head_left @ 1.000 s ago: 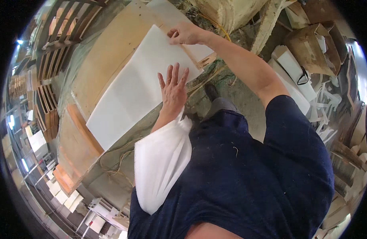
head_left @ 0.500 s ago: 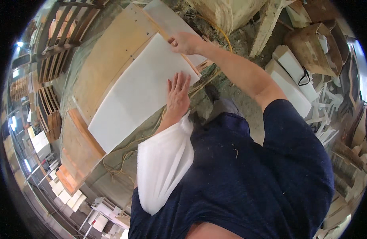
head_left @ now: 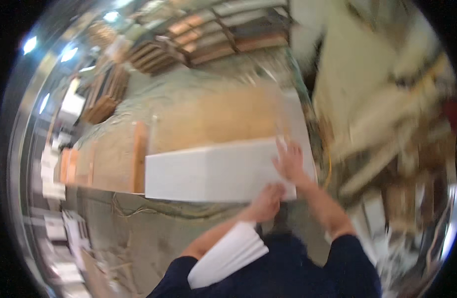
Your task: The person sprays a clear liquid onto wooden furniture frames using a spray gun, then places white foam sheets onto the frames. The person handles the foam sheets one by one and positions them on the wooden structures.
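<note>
A long white sheet (head_left: 223, 174), smooth and foam-like, lies along the near side of a wooden worktable (head_left: 228, 116). At its right end my right hand (head_left: 290, 164) rests with the fingers spread and pointing away from me. My left hand (head_left: 268, 201) is at the sheet's near edge, close beside the right one. Its fingers look curled, and motion blur hides what they hold, if anything. A white wrap (head_left: 228, 256) of soft sheet material covers part of my left forearm. A wooden strip by my right fingertips is too smeared to make out well.
An upright wooden bar (head_left: 139, 156) crosses the table just left of the sheet. Wooden pallets (head_left: 228, 32) stand beyond the far side. Cords (head_left: 134, 208) hang at the near edge. At right are large pale blocks (head_left: 357, 89), planks and white scraps (head_left: 402, 258).
My view has swung round, so the table now lies level across it. My left hand went from flat on the sheet to its near edge; my right hand released the wooden strip and spread its fingers.
</note>
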The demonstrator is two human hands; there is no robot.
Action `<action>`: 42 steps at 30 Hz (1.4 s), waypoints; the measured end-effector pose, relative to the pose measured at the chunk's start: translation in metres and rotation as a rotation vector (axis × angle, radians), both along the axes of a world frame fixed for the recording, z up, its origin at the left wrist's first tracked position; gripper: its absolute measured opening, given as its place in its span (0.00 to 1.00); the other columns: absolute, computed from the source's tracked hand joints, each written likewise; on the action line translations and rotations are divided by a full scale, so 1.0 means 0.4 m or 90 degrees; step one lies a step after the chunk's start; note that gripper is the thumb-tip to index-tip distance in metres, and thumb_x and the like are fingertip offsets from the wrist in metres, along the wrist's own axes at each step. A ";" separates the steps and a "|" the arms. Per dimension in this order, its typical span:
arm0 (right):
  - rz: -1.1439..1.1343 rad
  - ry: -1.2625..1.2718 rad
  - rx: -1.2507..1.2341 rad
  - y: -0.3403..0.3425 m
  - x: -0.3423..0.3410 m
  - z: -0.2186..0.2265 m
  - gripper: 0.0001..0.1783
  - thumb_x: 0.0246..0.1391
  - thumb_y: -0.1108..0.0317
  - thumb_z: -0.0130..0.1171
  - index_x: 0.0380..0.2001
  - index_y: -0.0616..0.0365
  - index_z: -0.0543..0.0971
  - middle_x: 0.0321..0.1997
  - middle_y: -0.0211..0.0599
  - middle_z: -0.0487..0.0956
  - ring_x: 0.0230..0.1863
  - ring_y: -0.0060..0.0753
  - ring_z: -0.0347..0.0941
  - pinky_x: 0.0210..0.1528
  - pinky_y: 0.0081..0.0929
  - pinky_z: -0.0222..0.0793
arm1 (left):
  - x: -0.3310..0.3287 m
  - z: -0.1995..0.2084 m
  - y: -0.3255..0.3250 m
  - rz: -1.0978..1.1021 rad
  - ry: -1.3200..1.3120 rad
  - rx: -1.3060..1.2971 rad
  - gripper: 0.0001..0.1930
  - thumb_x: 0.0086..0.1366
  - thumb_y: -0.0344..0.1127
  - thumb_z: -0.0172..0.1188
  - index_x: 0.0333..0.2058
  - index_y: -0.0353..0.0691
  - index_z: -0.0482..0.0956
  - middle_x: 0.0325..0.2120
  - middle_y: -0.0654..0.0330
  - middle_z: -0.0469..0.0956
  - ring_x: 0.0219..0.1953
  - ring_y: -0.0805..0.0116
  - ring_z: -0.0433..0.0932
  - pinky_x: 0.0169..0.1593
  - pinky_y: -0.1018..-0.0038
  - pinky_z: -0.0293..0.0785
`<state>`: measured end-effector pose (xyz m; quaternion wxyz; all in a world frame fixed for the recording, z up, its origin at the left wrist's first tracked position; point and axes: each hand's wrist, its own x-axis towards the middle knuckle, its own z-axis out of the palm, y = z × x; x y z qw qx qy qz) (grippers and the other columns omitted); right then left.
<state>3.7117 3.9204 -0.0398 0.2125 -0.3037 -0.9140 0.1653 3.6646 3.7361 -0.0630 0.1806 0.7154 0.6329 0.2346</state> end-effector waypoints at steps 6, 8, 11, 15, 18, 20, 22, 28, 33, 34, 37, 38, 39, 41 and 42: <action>0.079 -0.244 -0.054 -0.095 -0.100 -0.008 0.49 0.54 0.35 0.46 0.67 0.59 0.54 0.72 0.57 0.47 0.74 0.54 0.33 0.72 0.51 0.21 | -0.074 0.093 -0.167 0.248 0.160 -0.099 0.27 0.66 0.43 0.49 0.62 0.44 0.62 0.63 0.48 0.58 0.66 0.50 0.56 0.65 0.46 0.50; 0.053 -0.282 -0.077 -0.097 -0.100 0.025 0.49 0.54 0.35 0.46 0.68 0.60 0.51 0.73 0.56 0.45 0.75 0.53 0.31 0.72 0.51 0.20 | -0.127 0.084 -0.229 0.292 0.212 -0.113 0.27 0.66 0.46 0.48 0.63 0.48 0.60 0.64 0.49 0.57 0.66 0.52 0.55 0.65 0.44 0.49; 0.014 -0.314 -0.093 -0.113 -0.101 0.044 0.50 0.54 0.35 0.45 0.69 0.60 0.48 0.73 0.56 0.43 0.75 0.53 0.29 0.72 0.50 0.20 | -0.221 0.079 -0.326 0.363 0.228 -0.130 0.27 0.67 0.48 0.46 0.63 0.50 0.60 0.64 0.52 0.57 0.67 0.53 0.54 0.65 0.43 0.48; -0.116 -0.313 -0.102 -0.174 -0.175 0.035 0.50 0.54 0.35 0.45 0.69 0.57 0.47 0.73 0.57 0.42 0.75 0.54 0.29 0.72 0.50 0.20 | -0.353 0.089 -0.464 0.441 0.218 -0.191 0.28 0.67 0.51 0.44 0.63 0.51 0.61 0.65 0.55 0.57 0.68 0.55 0.53 0.65 0.43 0.47; -0.145 -0.302 -0.113 -0.310 -0.277 0.051 0.49 0.54 0.34 0.44 0.70 0.52 0.48 0.73 0.59 0.40 0.74 0.57 0.29 0.71 0.54 0.20 | -0.456 0.110 -0.578 0.459 0.244 -0.179 0.28 0.66 0.52 0.44 0.63 0.50 0.62 0.65 0.55 0.57 0.68 0.55 0.53 0.65 0.41 0.45; -0.153 -0.301 -0.111 -0.406 -0.345 0.067 0.48 0.54 0.33 0.43 0.70 0.49 0.49 0.73 0.59 0.40 0.74 0.60 0.28 0.70 0.57 0.19 | -0.542 0.083 -0.633 0.467 0.217 -0.171 0.28 0.67 0.52 0.44 0.63 0.51 0.60 0.65 0.54 0.57 0.68 0.55 0.53 0.65 0.40 0.43; -0.138 -0.321 -0.109 -0.517 -0.426 0.064 0.47 0.54 0.32 0.43 0.70 0.47 0.49 0.73 0.59 0.40 0.74 0.62 0.28 0.70 0.59 0.19 | -0.612 0.065 -0.712 0.489 0.206 -0.168 0.29 0.67 0.53 0.43 0.64 0.50 0.59 0.65 0.53 0.56 0.68 0.55 0.52 0.65 0.39 0.42; -0.141 -0.328 -0.091 -0.651 -0.516 0.064 0.47 0.54 0.32 0.42 0.70 0.46 0.49 0.74 0.55 0.42 0.74 0.60 0.29 0.70 0.57 0.18 | -0.757 0.066 -0.895 0.542 0.249 -0.205 0.31 0.67 0.53 0.43 0.65 0.47 0.55 0.65 0.52 0.54 0.68 0.54 0.51 0.67 0.41 0.40; -0.050 -0.328 -0.089 -0.715 -0.623 0.084 0.46 0.56 0.32 0.39 0.70 0.47 0.49 0.74 0.52 0.43 0.75 0.54 0.29 0.71 0.53 0.19 | -0.821 0.081 -0.910 0.546 0.180 -0.193 0.32 0.66 0.51 0.44 0.65 0.46 0.55 0.65 0.51 0.54 0.68 0.53 0.51 0.67 0.41 0.40; -0.016 -0.308 -0.059 -0.735 -0.675 0.056 0.46 0.57 0.32 0.38 0.70 0.47 0.49 0.74 0.52 0.43 0.75 0.52 0.29 0.71 0.52 0.19 | -0.838 0.064 -0.926 0.566 0.185 -0.176 0.31 0.66 0.50 0.45 0.65 0.46 0.56 0.65 0.51 0.55 0.68 0.53 0.52 0.67 0.40 0.41; 0.085 -0.251 -0.077 -0.834 -0.855 0.058 0.45 0.57 0.32 0.37 0.70 0.46 0.49 0.74 0.51 0.42 0.75 0.52 0.30 0.71 0.54 0.18 | -0.897 0.021 -1.002 0.610 0.217 -0.137 0.29 0.65 0.48 0.48 0.63 0.46 0.60 0.63 0.51 0.58 0.67 0.52 0.54 0.65 0.39 0.45; 0.108 -0.247 -0.076 -0.866 -0.905 0.066 0.45 0.57 0.32 0.37 0.70 0.46 0.49 0.74 0.50 0.42 0.75 0.52 0.31 0.71 0.55 0.18 | -0.910 0.024 -1.019 0.610 0.225 -0.124 0.28 0.64 0.47 0.50 0.61 0.46 0.62 0.63 0.51 0.59 0.66 0.52 0.55 0.65 0.39 0.46; 0.126 -0.244 -0.071 -0.894 -0.948 0.072 0.45 0.58 0.32 0.36 0.70 0.46 0.49 0.74 0.49 0.42 0.75 0.52 0.32 0.71 0.56 0.18 | -0.923 0.023 -1.030 0.606 0.230 -0.108 0.27 0.64 0.46 0.51 0.60 0.45 0.64 0.62 0.51 0.60 0.66 0.52 0.56 0.64 0.38 0.47; 0.156 -0.251 -0.048 -0.940 -1.031 0.087 0.44 0.58 0.32 0.36 0.70 0.46 0.49 0.75 0.47 0.41 0.75 0.50 0.31 0.71 0.56 0.17 | -0.942 0.020 -1.038 0.584 0.241 -0.084 0.24 0.63 0.44 0.53 0.57 0.46 0.67 0.61 0.53 0.63 0.65 0.53 0.58 0.62 0.37 0.50; 0.173 -0.255 -0.035 -0.955 -1.061 0.086 0.44 0.58 0.32 0.36 0.70 0.45 0.49 0.75 0.46 0.41 0.75 0.49 0.31 0.71 0.56 0.17 | -0.952 0.017 -1.043 0.576 0.246 -0.072 0.23 0.62 0.43 0.54 0.55 0.47 0.68 0.60 0.53 0.64 0.64 0.54 0.60 0.61 0.37 0.51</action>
